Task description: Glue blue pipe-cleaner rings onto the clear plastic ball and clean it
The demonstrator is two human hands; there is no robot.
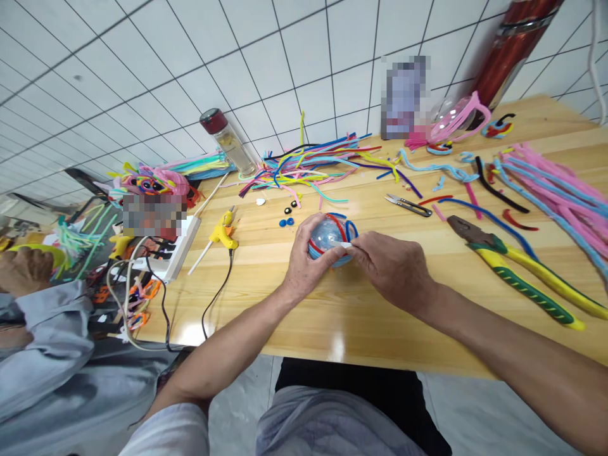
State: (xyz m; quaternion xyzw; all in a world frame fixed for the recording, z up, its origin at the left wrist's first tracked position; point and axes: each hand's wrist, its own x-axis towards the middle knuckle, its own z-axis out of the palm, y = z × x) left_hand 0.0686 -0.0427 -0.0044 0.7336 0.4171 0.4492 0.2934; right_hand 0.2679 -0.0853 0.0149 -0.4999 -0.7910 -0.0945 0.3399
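A clear plastic ball (327, 233) with red and blue pipe cleaners around it rests low over the table in front of me. My left hand (306, 256) is wrapped round its left side, thumb across the front. My right hand (396, 266) pinches a small white piece (340, 245) against the front of the ball, close to the left thumb. What the piece is cannot be made out. Behind the ball lie small black discs (287, 211) and blue discs (283, 223). Thread snips (407, 205) lie behind my right hand.
Left of the ball stands a yellow glue gun (223, 233), its cord trailing over the table edge, beside a white power strip (187, 244). Pliers (508, 269) and pipe cleaners (560, 196) lie right. A glass bottle (230, 142) stands behind. A co-worker's hand (28, 269) is far left.
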